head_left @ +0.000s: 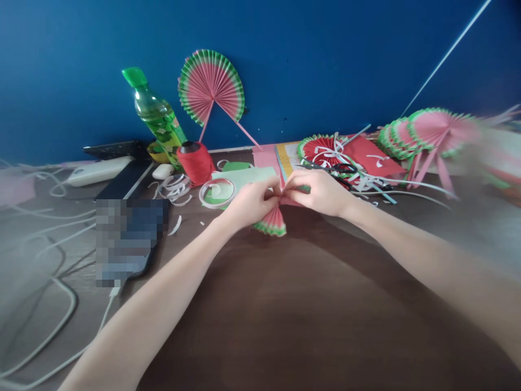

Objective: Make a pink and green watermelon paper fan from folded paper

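Note:
Over the middle of the dark table, my left hand (254, 202) is closed on a small pleated paper fan (273, 221), pink with a green and white edge. The fan's fanned-out part hangs below my fingers, and the rest is hidden by them. My right hand (315, 190) meets the left at the fan's gathered point, thumb and fingertips pinched together there. Black scissors (344, 169) lie just behind my right hand. Pale green paper (248, 176) and a roll of tape (217, 193) lie by my left hand.
A finished pleated fan (211, 87) leans on the blue wall. Left stand a green bottle (157, 117) and a red thread spool (196, 164); a phone (134, 239) and white cables (69, 304) lie nearer. More fans (431, 133), red paper (372, 155) and paper scraps are at right.

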### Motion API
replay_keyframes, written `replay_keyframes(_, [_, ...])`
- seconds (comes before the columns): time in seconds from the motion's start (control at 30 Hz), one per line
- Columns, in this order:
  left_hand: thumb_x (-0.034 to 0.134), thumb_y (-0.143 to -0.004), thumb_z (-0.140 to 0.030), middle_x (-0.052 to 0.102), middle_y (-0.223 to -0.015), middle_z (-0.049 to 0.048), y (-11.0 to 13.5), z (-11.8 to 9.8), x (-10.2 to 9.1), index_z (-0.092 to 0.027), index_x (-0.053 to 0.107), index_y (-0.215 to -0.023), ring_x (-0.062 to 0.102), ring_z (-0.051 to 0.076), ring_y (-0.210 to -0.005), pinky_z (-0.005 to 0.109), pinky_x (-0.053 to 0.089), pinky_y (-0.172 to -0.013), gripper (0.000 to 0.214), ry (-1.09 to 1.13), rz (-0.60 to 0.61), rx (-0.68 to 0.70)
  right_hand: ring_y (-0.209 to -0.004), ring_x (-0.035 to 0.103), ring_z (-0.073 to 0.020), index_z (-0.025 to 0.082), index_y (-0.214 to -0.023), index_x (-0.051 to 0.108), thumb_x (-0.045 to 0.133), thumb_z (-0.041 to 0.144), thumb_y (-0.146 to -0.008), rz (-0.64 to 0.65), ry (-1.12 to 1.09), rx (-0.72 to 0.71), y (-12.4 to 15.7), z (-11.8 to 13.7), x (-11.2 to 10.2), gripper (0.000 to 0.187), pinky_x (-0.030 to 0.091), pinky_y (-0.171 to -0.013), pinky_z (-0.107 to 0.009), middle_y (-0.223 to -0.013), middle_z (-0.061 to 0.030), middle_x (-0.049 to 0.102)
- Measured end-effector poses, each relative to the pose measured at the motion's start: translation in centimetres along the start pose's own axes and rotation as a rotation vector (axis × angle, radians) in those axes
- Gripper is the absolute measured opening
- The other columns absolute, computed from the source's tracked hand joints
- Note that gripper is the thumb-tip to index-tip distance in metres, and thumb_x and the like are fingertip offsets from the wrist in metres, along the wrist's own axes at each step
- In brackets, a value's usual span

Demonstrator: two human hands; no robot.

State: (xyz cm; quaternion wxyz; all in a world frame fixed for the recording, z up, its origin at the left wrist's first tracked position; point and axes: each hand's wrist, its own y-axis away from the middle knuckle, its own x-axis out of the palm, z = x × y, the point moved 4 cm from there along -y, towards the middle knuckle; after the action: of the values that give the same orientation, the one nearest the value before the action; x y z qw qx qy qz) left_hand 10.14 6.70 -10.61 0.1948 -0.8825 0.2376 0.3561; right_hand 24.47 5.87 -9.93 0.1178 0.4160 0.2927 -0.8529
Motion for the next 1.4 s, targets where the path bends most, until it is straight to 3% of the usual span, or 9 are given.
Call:
replay_keyframes(0.13, [0.051,-0.072,-0.017,0.064,-0.069,-0.0019,0.1,-0.3,-0.4,-0.02,0.055,-0.073,0.057,0.014,-0.064,0.025,0.039,-0.06,0.005,-0.117,0.016,0.031,-0.076,0.063,-0.0175,0.017,-0.075,0.07,0.058,0.022,-0.073,0.151,-0.191,0.202,-0.1,-0.4,-0.4,0.013,0.046,-0.07,-0.031,-0.078,-0.0046,0.07])
replay_keyframes(0.3, [0.053,-0.073,-0.016,0.064,-0.076,-0.0008,0.1,-0.2,-0.2,-0.019,0.058,-0.071,0.057,0.013,-0.071,0.025,0.042,-0.067,0.005,-0.026,0.021,0.088,-0.06,0.061,-0.0137,0.016,-0.079,0.07,0.061,0.022,-0.07,0.247,-0.387,0.328,0.0,-0.6,-0.3,0.014,0.047,-0.058,-0.027,-0.07,-0.0027,0.069])
replay_keyframes(0.47, [0.057,-0.073,-0.017,0.061,-0.093,0.0026,0.0,-0.2,-0.3,-0.017,0.056,-0.064,0.057,0.012,-0.081,0.025,0.045,-0.07,0.009,0.116,-0.072,0.16,-0.072,0.064,-0.0165,0.017,-0.074,0.071,0.063,0.022,-0.068,0.209,-0.366,0.284,-0.2,-0.3,-0.4,0.011,0.048,-0.067,-0.029,-0.075,-0.0032,0.071])
replay_keyframes(0.7, [0.064,-0.07,-0.022,0.062,-0.087,0.0029,0.0,-0.2,-0.4,-0.016,0.056,-0.06,0.058,0.011,-0.075,0.024,0.049,-0.07,0.014,0.274,-0.103,0.125,-0.078,0.065,-0.0174,0.019,-0.078,0.072,0.063,0.025,-0.069,0.219,-0.418,0.27,0.0,-0.6,-0.3,0.014,0.048,-0.073,-0.03,-0.08,-0.0022,0.072])
replay_keyframes(0.97, [0.068,-0.068,-0.025,0.062,-0.084,0.0025,0.0,-0.2,-0.2,-0.015,0.056,-0.059,0.059,0.01,-0.073,0.025,0.05,-0.07,0.017,0.347,-0.111,0.091,-0.072,0.062,-0.0146,0.019,-0.076,0.071,0.066,0.031,-0.067,0.254,-0.516,0.287,0.1,-1.1,0.0,0.016,0.047,-0.068,-0.028,-0.077,-0.0014,0.07])
replay_keyframes(1.4, [0.069,-0.068,-0.023,0.062,-0.081,0.0015,0.2,-0.3,-0.1,-0.015,0.058,-0.062,0.06,0.011,-0.074,0.025,0.049,-0.072,0.015,0.368,-0.125,0.088,-0.059,0.056,-0.0114,0.017,-0.065,0.063,0.061,0.025,-0.061,0.214,-0.502,0.257,-0.1,-0.6,0.1,0.009,0.043,-0.058,-0.025,-0.064,0.0007,0.064])
